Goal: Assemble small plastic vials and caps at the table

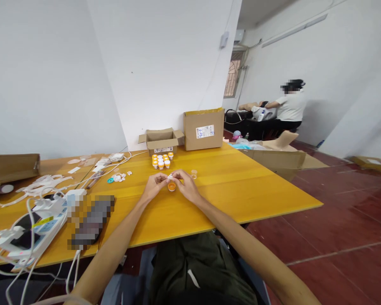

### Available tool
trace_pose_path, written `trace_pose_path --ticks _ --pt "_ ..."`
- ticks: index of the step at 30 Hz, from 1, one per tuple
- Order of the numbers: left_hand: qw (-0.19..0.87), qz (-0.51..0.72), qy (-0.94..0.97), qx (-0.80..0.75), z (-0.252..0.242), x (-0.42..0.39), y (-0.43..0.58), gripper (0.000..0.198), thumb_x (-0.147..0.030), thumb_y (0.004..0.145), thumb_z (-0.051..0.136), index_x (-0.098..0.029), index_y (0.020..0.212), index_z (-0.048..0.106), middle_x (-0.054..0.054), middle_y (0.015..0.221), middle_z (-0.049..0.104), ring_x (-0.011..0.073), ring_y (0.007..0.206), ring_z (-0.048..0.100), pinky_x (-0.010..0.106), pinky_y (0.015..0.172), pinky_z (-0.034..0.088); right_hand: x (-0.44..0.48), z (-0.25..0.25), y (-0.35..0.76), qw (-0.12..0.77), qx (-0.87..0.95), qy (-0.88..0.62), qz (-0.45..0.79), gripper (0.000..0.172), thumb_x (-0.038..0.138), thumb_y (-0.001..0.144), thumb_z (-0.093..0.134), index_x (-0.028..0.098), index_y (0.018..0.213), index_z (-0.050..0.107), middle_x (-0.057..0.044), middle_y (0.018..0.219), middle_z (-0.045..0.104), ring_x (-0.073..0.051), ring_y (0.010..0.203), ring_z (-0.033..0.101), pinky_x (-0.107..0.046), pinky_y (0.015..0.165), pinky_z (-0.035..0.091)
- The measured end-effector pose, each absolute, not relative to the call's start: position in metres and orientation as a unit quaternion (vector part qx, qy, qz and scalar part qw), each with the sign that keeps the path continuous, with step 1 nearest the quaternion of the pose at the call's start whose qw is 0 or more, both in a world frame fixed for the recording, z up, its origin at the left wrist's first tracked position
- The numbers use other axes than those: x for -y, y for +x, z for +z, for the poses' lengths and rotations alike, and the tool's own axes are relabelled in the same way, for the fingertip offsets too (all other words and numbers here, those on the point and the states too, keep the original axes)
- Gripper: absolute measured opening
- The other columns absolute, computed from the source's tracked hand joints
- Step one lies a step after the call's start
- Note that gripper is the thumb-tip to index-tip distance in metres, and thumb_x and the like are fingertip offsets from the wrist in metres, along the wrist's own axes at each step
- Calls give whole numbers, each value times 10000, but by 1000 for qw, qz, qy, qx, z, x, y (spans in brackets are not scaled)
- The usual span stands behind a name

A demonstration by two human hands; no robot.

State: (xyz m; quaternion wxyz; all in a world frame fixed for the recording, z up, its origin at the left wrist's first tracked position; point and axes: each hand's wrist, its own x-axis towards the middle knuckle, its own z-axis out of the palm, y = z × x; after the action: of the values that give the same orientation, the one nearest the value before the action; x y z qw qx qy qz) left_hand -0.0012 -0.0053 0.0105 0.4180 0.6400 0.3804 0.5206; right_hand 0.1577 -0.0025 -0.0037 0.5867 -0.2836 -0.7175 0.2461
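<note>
A small white piece with dark dots (170, 177) is pinched between the fingertips of my left hand (155, 186) and my right hand (186, 185). Both hands are closed on it, just above the table; its exact kind is too small to make out. Directly beneath it sits a small round orange-rimmed cup (172, 187). Beyond my hands stands a group of several small white jars with orange tops (161, 162). To the right of my right hand lie small clear round pieces (194, 173).
An open cardboard box (163, 148) and a taller closed carton (203, 130) stand at the table's back. Leftward lie small white parts with a teal ring (110, 180), a phone (93, 221) and a power strip (47, 228) with tangled cables. A person (290, 106) sits far right.
</note>
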Motion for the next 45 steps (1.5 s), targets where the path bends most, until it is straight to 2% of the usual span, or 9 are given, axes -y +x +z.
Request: trace_pose_path --ticks 45 --pt "418 513 638 -393 8 4 -2 233 -357 609 786 -164 668 669 24 689 704 160 667 639 289 704 511 2 -7 158 577 732 -283 227 101 301 841 573 230 768 575 -20 817 636 -173 788 615 -323 752 529"
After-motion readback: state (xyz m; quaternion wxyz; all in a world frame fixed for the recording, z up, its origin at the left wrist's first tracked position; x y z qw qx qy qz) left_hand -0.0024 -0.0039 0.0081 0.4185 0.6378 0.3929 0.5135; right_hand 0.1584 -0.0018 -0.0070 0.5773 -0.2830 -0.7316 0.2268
